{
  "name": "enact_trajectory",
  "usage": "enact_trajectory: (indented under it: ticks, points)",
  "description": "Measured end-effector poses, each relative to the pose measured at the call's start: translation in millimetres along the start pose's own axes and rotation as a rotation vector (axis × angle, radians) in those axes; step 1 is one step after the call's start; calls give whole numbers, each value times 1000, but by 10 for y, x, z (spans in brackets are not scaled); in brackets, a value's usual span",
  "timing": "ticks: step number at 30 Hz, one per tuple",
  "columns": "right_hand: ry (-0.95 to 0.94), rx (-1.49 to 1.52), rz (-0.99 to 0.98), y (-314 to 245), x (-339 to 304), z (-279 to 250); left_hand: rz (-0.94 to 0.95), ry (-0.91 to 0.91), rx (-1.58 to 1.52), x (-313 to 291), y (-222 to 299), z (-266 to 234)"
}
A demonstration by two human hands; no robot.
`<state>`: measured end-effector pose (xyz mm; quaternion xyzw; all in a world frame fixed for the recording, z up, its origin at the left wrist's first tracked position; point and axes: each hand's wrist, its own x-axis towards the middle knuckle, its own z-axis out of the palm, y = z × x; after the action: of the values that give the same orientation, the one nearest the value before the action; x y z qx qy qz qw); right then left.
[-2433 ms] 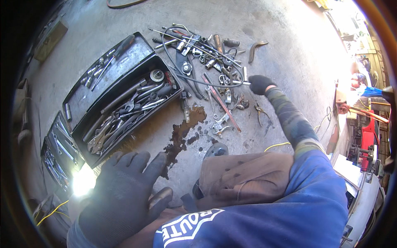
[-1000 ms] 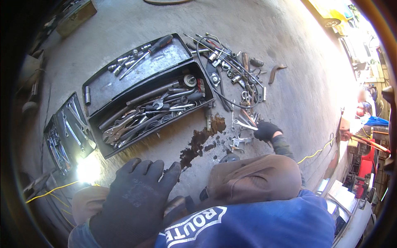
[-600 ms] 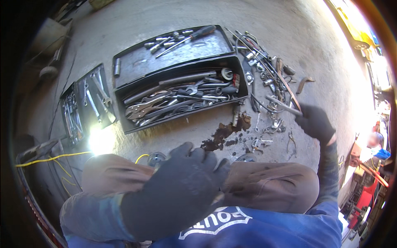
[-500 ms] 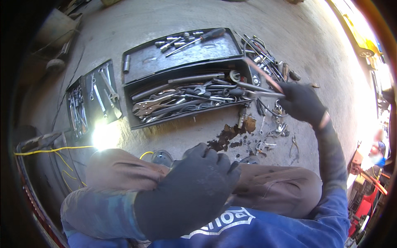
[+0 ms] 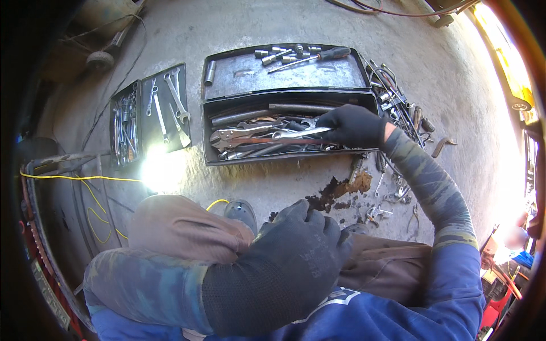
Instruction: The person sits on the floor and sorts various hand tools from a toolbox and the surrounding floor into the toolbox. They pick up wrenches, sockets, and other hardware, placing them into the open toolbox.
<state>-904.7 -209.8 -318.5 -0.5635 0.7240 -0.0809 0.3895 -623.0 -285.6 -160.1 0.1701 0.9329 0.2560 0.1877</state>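
Observation:
My right hand [image 5: 354, 126], in a black glove, is over the right end of a black metal toolbox [image 5: 290, 159]. Its fingers are closed on a steel wrench [image 5: 301, 133], whose ring end points left over the other tools. Among them lie locking pliers [image 5: 230, 134] and a long metal bar [image 5: 298, 108]. Over my lap, my left hand [image 5: 304, 247] is bent with its knuckles up. Its fingers curl under, and whatever they may hold is hidden. The raised lid [image 5: 233, 79] carries sockets [image 5: 278, 58] and a screwdriver [image 5: 333, 54].
An opened flat case [image 5: 149, 128] with wrenches lies left of the toolbox. Loose tools [image 5: 392, 96] pile up at its right, with pliers [image 5: 414, 217] nearer me. A dark stain [image 5: 335, 193] marks the concrete. Bright light glares by a yellow cord [image 5: 85, 177].
My right hand has moved left from beyond the toolbox's right end to over its tools. A long tool stuck out of it before; now the wrench does. My view has shifted; the left hand stays over my lap.

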Motion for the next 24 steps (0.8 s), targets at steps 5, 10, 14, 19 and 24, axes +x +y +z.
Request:
enact_trajectory:
  ticks: [5, 10, 14, 19, 24]
  points:
    - [90, -49, -85, -68, 167, 115, 43, 32, 16, 64, 7, -21]
    - [-85, -160, -215, -143, 404, 335, -4, -93, 2, 121, 5, -140]
    - [138, 70, -130, 380, -189, -145, 5, -59, -22, 166, 14, -295]
    - [352, -37, 383, 1202, -1654, -362, -67, -145, 15, 291, -36, -388]
    - [9, -85, 914, 1698, -2510, 882, -17, -136, -3, 372, -41, -343]
